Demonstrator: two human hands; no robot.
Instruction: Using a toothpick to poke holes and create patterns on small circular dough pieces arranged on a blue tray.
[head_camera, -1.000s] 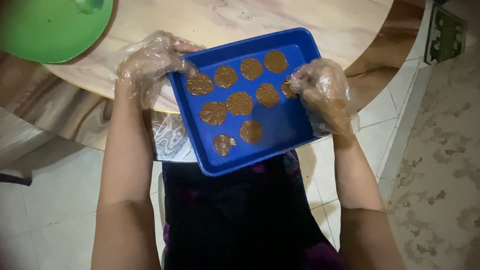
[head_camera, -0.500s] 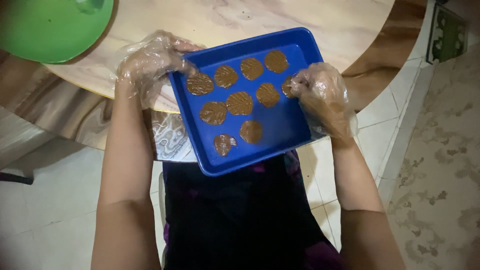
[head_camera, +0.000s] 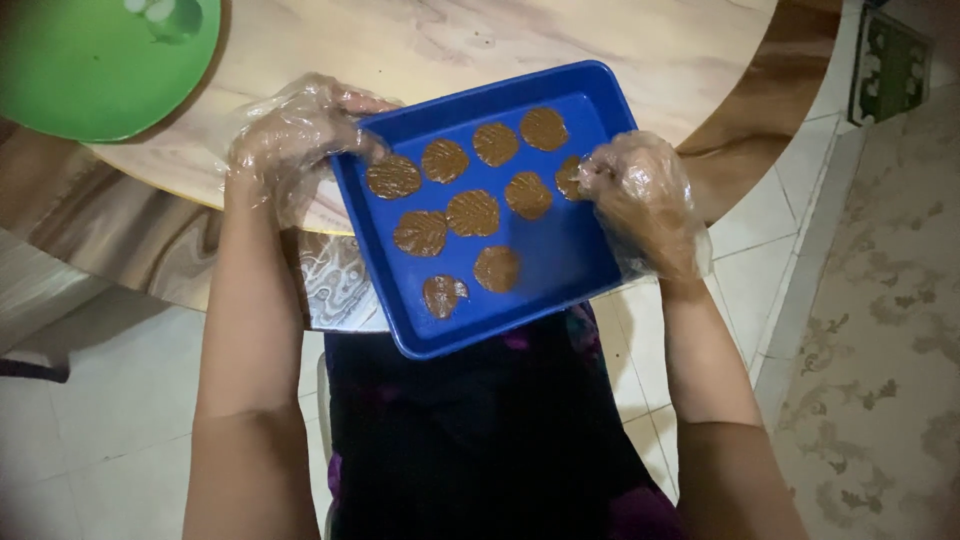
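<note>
Head view: blue rectangular tray (head_camera: 560, 270) held over lap, far end over edge of round wooden table (head_camera: 420, 50). Left hand (head_camera: 295, 140), in clear plastic glove, fingers curled around tray's left rim. Right hand (head_camera: 645, 200), gloved too, fingers closed on right rim, near one brown cookie (head_camera: 570, 177). Nine flat ridged cookies (head_camera: 472, 212) lie in rows. Judgement: keep tray level, both grips even, so cookies stay put. Tray's long axis runs from lap toward table, skewed slightly, far end tipped rightward. Green plate (head_camera: 100, 70) upper left.

Green bowl (head_camera: 95, 65) cut off at the top-left edge; one brown cookie (head_camera: 570, 178) half behind the right hand (head_camera: 645, 200).
</note>
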